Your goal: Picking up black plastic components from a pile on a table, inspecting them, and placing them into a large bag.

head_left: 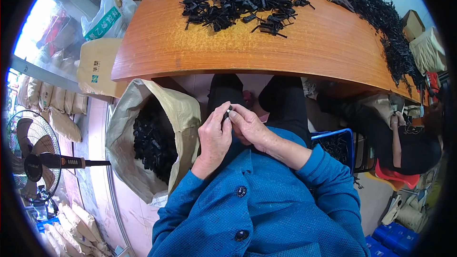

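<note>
Small black piece (pixel 230 108) — mostly covered by the grip, so full shape and tilt could not be read — was held up on the near side of the wooden table (pixel 228 57), clear of the front edge. A tiny whitish spot showed against the black.

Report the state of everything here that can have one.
Left hand: shut on the piece
Right hand: shut on it too
Piece: held, mostly hidden
Sack: open, black parts inside
Crate: open, partly filled
Heap: loose on the table
Fan: upright; spinning unclear
</note>
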